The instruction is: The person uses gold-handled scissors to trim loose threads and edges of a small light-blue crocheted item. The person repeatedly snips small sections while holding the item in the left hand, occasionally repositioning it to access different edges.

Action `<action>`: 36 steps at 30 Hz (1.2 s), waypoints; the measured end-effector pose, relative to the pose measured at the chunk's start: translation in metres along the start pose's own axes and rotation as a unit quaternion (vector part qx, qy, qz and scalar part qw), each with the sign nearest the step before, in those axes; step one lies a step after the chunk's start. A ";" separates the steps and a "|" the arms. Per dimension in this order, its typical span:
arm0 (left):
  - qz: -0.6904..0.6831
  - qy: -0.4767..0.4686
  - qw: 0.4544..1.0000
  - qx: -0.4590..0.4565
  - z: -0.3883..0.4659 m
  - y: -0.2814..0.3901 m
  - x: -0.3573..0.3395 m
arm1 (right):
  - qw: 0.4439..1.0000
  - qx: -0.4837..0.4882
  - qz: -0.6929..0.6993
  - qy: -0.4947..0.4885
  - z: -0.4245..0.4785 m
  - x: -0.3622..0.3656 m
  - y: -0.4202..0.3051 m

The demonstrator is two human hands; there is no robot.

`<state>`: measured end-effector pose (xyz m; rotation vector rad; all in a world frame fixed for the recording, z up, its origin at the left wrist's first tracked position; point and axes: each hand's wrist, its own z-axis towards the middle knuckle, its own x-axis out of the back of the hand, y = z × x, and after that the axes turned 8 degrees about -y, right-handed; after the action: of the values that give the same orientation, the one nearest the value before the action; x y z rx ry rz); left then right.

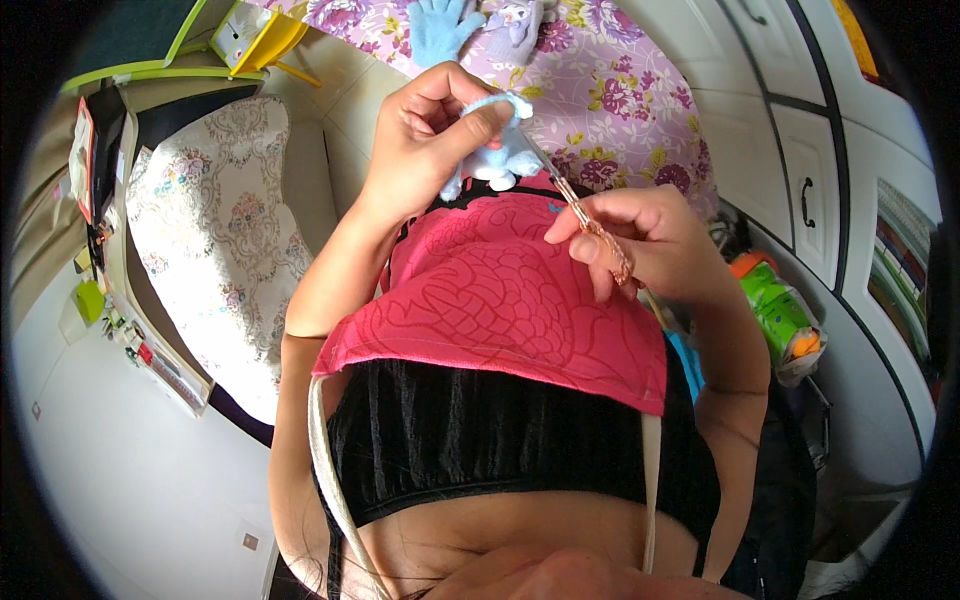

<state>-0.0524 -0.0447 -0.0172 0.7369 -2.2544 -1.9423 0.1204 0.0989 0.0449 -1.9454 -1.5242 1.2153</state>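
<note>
My left hand (435, 139) pinches a light blue knitted glove (499, 154) between thumb and fingers, above the pink apron (480, 300). In my right hand (645, 244) are small scissors (566, 191) with copper-coloured handles; their blades point up and left and reach the glove's edge. Whether the blades touch the fabric I cannot tell. Beyond my left hand, a light blue glove (442, 31) lies flat on the floral tablecloth (637, 112), beside a greyish-purple knitted item (514, 34) with a small figure on it.
A chair or seat with a patterned cover (225, 225) stands on the left, near a yellow folding piece (274, 41). White cabinets (806, 165) line the right side. A green and orange plastic package (780, 315) is beside my right forearm.
</note>
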 end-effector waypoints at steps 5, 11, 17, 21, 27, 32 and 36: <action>0.014 -0.017 1.000 -0.001 -0.001 0.002 0.001 | 0.999 -0.025 0.009 0.033 0.000 0.004 -0.008; -0.013 -0.014 1.000 0.003 -0.003 0.004 -0.002 | 0.998 -0.045 0.035 0.026 -0.003 0.004 -0.010; -0.056 -0.008 0.998 0.012 -0.002 0.010 -0.008 | 0.997 -0.048 0.038 0.042 -0.004 0.002 -0.005; -0.073 -0.005 0.997 0.000 -0.003 0.007 -0.009 | 0.997 -0.026 0.046 0.058 -0.003 -0.003 -0.002; -0.067 0.016 0.997 -0.030 -0.005 0.006 -0.013 | 0.997 -0.014 0.053 0.063 -0.001 -0.005 -0.001; -0.068 0.026 0.996 -0.048 -0.010 0.005 -0.015 | 0.996 0.019 0.057 0.067 0.003 -0.011 0.005; -0.054 0.010 0.996 -0.072 -0.011 0.002 -0.014 | 0.997 0.024 0.059 0.036 0.005 -0.004 0.004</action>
<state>-0.0368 -0.0490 -0.0098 0.8714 -2.0755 -2.1078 0.1187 0.0930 0.0405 -2.0506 -1.3496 1.2035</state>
